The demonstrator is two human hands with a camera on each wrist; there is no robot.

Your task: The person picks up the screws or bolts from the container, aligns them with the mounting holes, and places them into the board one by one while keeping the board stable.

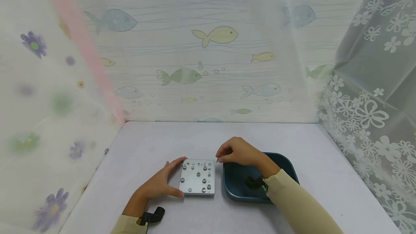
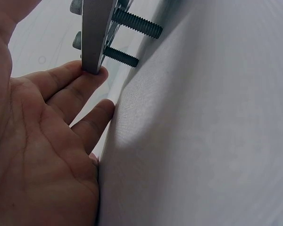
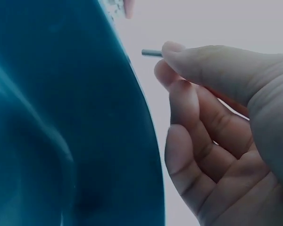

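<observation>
A square silver metal plate [image 1: 196,178] lies on the white table, with several socket-head screws standing in its holes. My left hand [image 1: 160,182] holds it at the left side, thumb at the near corner and a finger at the far one. In the left wrist view, threaded screw shanks [image 2: 137,22] stick out below the plate [image 2: 95,35], and the fingertips touch its edge. Between thumb and forefinger, my right hand [image 1: 238,151] pinches a small metal screw [image 3: 152,52], just beyond the plate's right edge. Its head is hidden by the fingers; a thin grey shank shows.
A dark blue tray [image 1: 229,190] with rounded corners stands right of the plate, under my right wrist. White cloth covers the table [image 1: 156,136]. Printed fish curtains [image 1: 214,64] hang behind, a flowered sheet [image 1: 52,118] at left and lace [image 1: 370,118] at right.
</observation>
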